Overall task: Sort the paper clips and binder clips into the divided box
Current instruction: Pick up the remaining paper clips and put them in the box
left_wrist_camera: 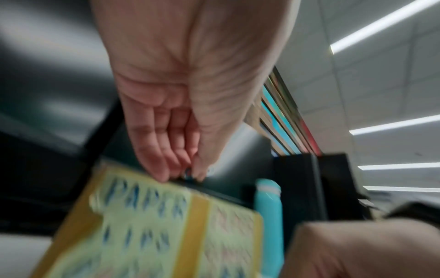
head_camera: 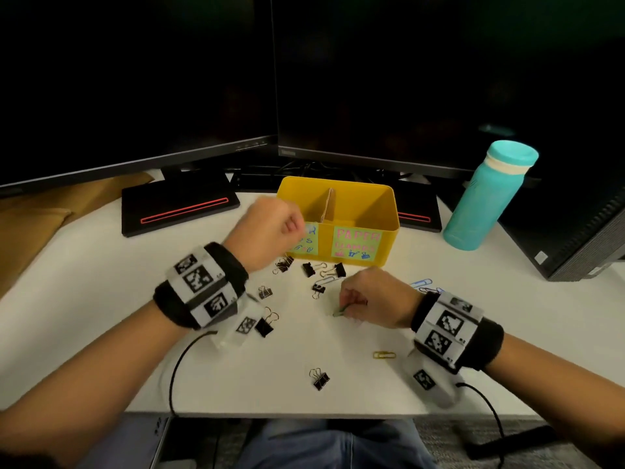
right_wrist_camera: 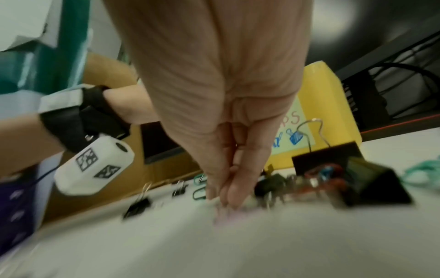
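Note:
The yellow divided box (head_camera: 358, 238) stands at the back of the desk with a cardboard divider (head_camera: 329, 204) and two paper labels on its front. My left hand (head_camera: 297, 228) hovers at the box's left front corner, blurred. In the left wrist view its fingertips (left_wrist_camera: 164, 175) pinch a small bluish paper clip (left_wrist_camera: 188, 172). My right hand (head_camera: 346, 308) rests on the desk and pinches a green paper clip (head_camera: 339, 312). Several black binder clips (head_camera: 308, 269) lie scattered between my hands. A yellow paper clip (head_camera: 384, 354) and blue paper clips (head_camera: 421, 284) lie near my right wrist.
A teal bottle (head_camera: 487, 198) stands right of the box, with a dark computer case (head_camera: 581, 238) beyond it. Two dark monitors (head_camera: 203, 79) and their stands (head_camera: 179, 208) fill the back. One binder clip (head_camera: 319, 379) lies near the desk's front edge.

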A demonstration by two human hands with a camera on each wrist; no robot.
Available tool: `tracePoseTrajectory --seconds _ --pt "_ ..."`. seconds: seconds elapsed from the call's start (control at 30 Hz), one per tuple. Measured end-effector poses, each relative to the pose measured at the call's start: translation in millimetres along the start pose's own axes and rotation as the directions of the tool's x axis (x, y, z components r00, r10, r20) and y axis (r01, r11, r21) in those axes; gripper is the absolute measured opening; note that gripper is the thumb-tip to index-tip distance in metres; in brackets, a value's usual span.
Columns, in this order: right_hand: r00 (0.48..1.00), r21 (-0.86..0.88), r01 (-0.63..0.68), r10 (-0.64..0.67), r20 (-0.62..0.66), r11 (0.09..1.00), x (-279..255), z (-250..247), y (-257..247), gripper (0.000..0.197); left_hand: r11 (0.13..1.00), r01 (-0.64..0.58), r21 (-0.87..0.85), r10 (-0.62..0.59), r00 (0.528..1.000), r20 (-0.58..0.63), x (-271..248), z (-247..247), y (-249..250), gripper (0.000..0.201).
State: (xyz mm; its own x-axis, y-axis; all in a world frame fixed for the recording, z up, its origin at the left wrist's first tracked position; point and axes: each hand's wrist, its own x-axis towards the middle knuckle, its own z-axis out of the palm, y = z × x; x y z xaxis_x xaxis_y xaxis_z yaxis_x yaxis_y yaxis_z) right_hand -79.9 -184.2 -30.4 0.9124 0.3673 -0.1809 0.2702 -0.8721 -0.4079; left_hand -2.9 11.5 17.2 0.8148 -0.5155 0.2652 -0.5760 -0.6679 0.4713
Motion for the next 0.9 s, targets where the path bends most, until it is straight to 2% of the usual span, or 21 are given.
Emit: tracePoseTrajectory --seconds 0.03,0.1,0.13,0.2,0.27,0.33,0.37,0.43,0.47,0.5,0.57,0.6,0.67,0.77,0.83,0.9 --pt "1.000 0.025 0.004 -0.004 -0.023 1.000 6 -12 -1 0.009 1.000 0.014 -0.004 -0.014 0.996 -0.091 9 -6 -3 0.007" --pt "0.990 0.064 0.027 -0.018 -0.141 0.998 20 -42 -7 0.010 0.998 0.064 0.013 -0.062 0.990 -0.129 24 -10 -11 0.011" --pt "0.972 0.099 0.034 -0.010 -0.235 0.994 29 -56 -11 0.009 0.995 0.095 0.018 -0.093 0.991 -0.101 29 -8 -15 0.014" --pt "0.903 0.194 0.029 0.057 -0.425 0.981 50 -79 -19 0.003 0.991 0.128 0.024 -0.125 0.988 -0.089 31 -2 -23 0.019" --pt "0.857 0.191 -0.003 0.101 -0.505 0.982 73 -92 -24 0.012 0.994 0.110 0.021 -0.104 0.975 -0.197 23 -3 -25 0.016" --pt "0.881 0.109 -0.046 0.092 -0.464 0.993 88 -96 -26 0.016 0.999 0.033 -0.014 -0.036 0.967 -0.252 4 -8 -20 0.008" --pt "0.891 0.062 -0.053 0.075 -0.447 0.997 90 -95 -27 0.018 0.998 -0.012 -0.064 0.000 0.981 -0.195 -9 -10 -15 0.005" --pt "0.889 -0.001 -0.018 0.016 -0.458 1.000 82 -94 -28 0.022 0.978 -0.060 -0.202 0.075 0.995 0.069 -33 -10 0 0.009" --pt "0.893 -0.029 0.024 -0.034 -0.449 0.999 73 -93 -29 0.018 0.968 -0.048 -0.245 0.103 0.971 0.216 -43 -7 6 0.013" --pt "0.917 -0.067 0.071 -0.091 -0.389 0.995 61 -90 -31 0.013 0.967 -0.023 -0.252 0.112 0.933 0.343 -51 -3 12 0.018" --pt "0.987 -0.117 0.126 -0.137 -0.090 0.985 33 -78 -30 0.007 0.980 -0.005 -0.198 0.107 0.853 0.511 -61 11 19 0.026" --pt "0.992 -0.117 0.118 -0.111 0.065 0.986 18 -69 -28 0.010 0.986 -0.014 -0.168 0.108 0.819 0.564 -63 19 21 0.029" --pt "0.972 -0.122 0.069 -0.039 0.232 0.990 -7 -49 -15 0.016 0.990 -0.048 -0.130 0.121 0.759 0.639 -65 33 26 0.030" --pt "0.954 -0.124 -0.017 0.054 0.294 0.992 -34 -24 5 0.020 0.991 -0.095 -0.095 0.135 0.710 0.691 -64 46 30 0.018" --pt "0.956 -0.064 -0.037 0.053 0.287 0.997 -48 -14 15 0.020 0.993 -0.115 -0.039 0.111 0.727 0.678 -60 50 26 0.010" --pt "0.978 -0.016 -0.064 0.066 0.198 0.998 -58 -12 24 0.023 0.988 -0.135 0.080 0.054 0.772 0.634 -53 47 22 0.014"
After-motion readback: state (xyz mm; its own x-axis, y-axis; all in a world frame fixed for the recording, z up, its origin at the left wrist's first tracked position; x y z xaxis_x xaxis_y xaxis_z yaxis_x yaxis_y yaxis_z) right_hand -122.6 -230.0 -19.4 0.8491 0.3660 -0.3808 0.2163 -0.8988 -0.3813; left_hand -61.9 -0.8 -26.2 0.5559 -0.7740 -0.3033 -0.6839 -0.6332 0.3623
